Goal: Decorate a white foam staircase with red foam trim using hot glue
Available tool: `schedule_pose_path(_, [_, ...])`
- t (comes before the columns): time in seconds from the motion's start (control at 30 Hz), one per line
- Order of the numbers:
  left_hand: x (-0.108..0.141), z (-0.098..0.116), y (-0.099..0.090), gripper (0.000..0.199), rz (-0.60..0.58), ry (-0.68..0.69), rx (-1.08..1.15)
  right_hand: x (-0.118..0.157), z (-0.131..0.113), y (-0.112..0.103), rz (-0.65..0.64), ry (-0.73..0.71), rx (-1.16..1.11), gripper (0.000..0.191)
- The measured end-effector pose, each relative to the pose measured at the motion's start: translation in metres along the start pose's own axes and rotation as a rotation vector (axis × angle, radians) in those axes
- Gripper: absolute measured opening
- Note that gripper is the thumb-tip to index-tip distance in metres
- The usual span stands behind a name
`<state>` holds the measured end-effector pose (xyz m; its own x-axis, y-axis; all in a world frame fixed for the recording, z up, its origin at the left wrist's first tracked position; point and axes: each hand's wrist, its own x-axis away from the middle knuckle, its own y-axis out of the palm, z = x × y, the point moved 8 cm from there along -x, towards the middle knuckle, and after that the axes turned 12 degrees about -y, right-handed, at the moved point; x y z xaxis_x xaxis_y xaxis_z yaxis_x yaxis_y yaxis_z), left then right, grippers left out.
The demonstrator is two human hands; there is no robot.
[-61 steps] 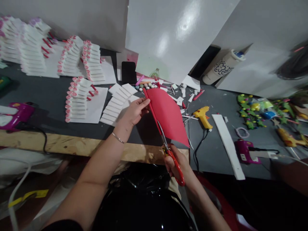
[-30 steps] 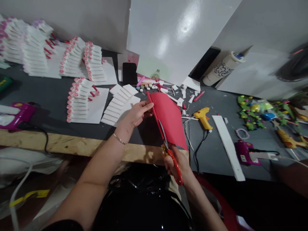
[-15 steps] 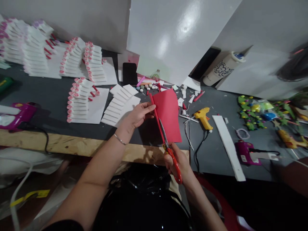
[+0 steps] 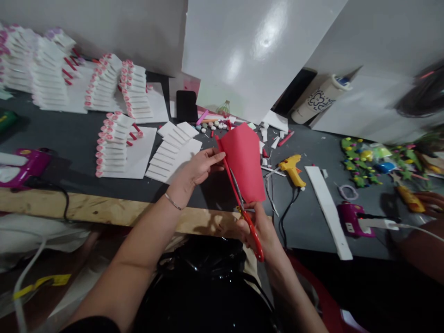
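Note:
A red sheet [image 4: 245,159], which looks like paper or thin foam, is held up over the table's front edge. My left hand [image 4: 204,165] pinches its left side near the top, where a narrow strip runs along the edge. In my right hand [image 4: 259,226] are red-handled scissors [image 4: 255,240], their blades pointing up and away along that strip, close to closed. The sheet's right part bends away from the blades. Left of my left hand lie several white folded pieces [image 4: 166,155] fanned out on a white card.
A yellow glue gun [image 4: 293,169] with its cord lies right of the sheet, beside a long white strip [image 4: 328,210]. Scraps and small beads [image 4: 217,125] are strewn behind. A phone [image 4: 186,105], a tumbler [image 4: 321,99] and purple power blocks [image 4: 354,219] stand around. Another person's hand [image 4: 433,203] is at far right.
The sheet's right part has swung slightly right and up, with its top edge now bent to a peak. The scissors have shifted a little upward. Another person's hand has appeared at the right edge.

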<state>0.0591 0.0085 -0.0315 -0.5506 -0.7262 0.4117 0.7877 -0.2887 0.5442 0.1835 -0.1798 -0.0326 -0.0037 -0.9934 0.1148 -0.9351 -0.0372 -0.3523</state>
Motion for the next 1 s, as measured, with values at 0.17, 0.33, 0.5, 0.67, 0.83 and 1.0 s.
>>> schedule_pose_path(0.17, [0.001, 0.002, 0.0, 0.033, 0.0, 0.014, 0.008, 0.003, 0.004, -0.001, 0.01, 0.021, -0.11, 0.057])
schedule_pose_path(0.33, [0.004, 0.006, 0.001, 0.029, 0.017, 0.024, 0.022, 0.007, 0.001, 0.005, -0.024, 0.008, -0.249, 0.054])
schedule_pose_path(0.5, [0.005, 0.004, 0.004, 0.027, -0.007, 0.02, -0.006, 0.002, -0.006, 0.002, -0.002, -0.056, -0.196, 0.054])
schedule_pose_path(0.67, [0.005, 0.002, 0.008, 0.035, -0.036, 0.011, -0.025, -0.001, -0.006, 0.002, -0.008, -0.057, -0.158, 0.051])
schedule_pose_path(0.83, [0.005, 0.003, 0.006, 0.036, -0.018, 0.022, -0.009, -0.001, 0.003, 0.005, 0.045, -0.024, -0.17, 0.061])
schedule_pose_path(1.0, [0.006, 0.005, 0.007, 0.035, -0.044, 0.058, -0.02, 0.001, 0.015, 0.008, 0.054, 0.061, -0.179, 0.065])
